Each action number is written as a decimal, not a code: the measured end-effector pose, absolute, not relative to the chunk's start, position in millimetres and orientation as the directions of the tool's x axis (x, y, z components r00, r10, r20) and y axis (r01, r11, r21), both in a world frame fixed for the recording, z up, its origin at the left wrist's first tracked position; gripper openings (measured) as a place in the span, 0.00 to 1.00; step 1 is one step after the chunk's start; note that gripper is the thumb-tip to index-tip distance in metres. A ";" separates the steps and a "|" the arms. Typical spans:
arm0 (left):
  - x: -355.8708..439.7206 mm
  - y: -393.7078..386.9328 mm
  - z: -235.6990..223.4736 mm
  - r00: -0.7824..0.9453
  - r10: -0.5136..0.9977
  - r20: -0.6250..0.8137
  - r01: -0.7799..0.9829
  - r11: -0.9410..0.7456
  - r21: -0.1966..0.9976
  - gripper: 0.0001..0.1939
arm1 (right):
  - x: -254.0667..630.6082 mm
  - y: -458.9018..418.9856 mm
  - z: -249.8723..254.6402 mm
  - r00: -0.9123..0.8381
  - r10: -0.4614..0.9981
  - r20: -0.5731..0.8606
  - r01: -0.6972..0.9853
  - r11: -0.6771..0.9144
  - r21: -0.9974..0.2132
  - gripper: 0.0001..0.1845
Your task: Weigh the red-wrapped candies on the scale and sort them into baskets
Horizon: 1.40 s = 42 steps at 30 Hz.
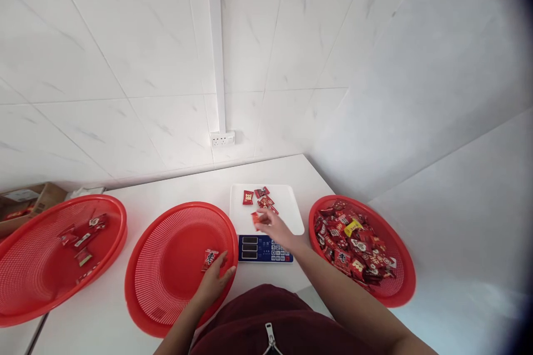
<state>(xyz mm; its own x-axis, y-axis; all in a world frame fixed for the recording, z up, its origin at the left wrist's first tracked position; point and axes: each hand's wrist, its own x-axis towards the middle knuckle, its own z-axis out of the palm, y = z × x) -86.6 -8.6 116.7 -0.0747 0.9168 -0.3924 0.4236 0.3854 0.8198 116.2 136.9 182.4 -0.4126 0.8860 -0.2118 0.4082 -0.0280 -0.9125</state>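
My right hand (271, 226) is over the weighing scale's white pan (287, 208), its fingers closed on a small red snack packet (255, 221). Several more red packets (248, 197) lie on the pan just beyond it. Below the pan is the scale's blue keypad panel (264, 248). My left hand (213, 283) reaches into the middle red basket (144, 310) at its right side, thumb apart from the fingers. A red packet with a large black character (210, 259) is right at those fingertips, partly covered by them; no grip on it shows.
To the right, another red basket (406, 288) holds a heap of mostly red packets, with one yellow packet (353, 227) on top. A third red basket (119, 216) at left contains several packets. Behind it stands a cardboard box (52, 199). A socket (222, 138) is on the tiled wall.
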 end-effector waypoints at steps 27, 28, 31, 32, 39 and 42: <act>-82.5 -19.6 122.0 0.082 0.858 -0.507 0.608 0.360 0.708 0.40 | 71.6 161.8 177.1 -0.547 0.833 -0.077 0.267 0.087 -0.960 0.22; -81.7 -19.2 122.5 0.079 0.857 -0.509 0.612 0.361 0.703 0.40 | 69.7 168.5 178.3 -0.529 0.848 -0.036 0.337 0.170 -0.926 0.25; -80.5 -18.1 125.8 0.072 0.846 -0.528 0.624 0.375 0.685 0.40 | 78.0 197.9 175.0 -0.448 0.891 -0.072 0.669 0.280 -0.689 0.31; -80.7 -18.0 127.7 0.070 0.842 -0.535 0.628 0.380 0.679 0.40 | 83.3 208.4 172.1 -0.420 0.899 -0.126 0.753 0.267 -0.601 0.33; -89.1 -21.7 148.8 0.078 0.807 -0.585 0.648 0.405 0.645 0.41 | 88.6 241.5 148.5 -0.364 0.859 -0.359 0.886 0.201 -0.418 0.41; -92.9 -23.8 156.1 0.071 0.810 -0.582 0.633 0.415 0.654 0.40 | 73.4 234.2 139.8 -0.333 0.874 -0.352 0.908 0.197 -0.371 0.38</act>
<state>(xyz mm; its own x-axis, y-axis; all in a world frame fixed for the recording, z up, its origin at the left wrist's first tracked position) -92.9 -23.8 156.1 0.0709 0.8098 -0.5823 0.6327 0.4148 0.6539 73.4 234.2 139.8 -0.3334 0.8745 -0.3523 0.9076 0.1967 -0.3708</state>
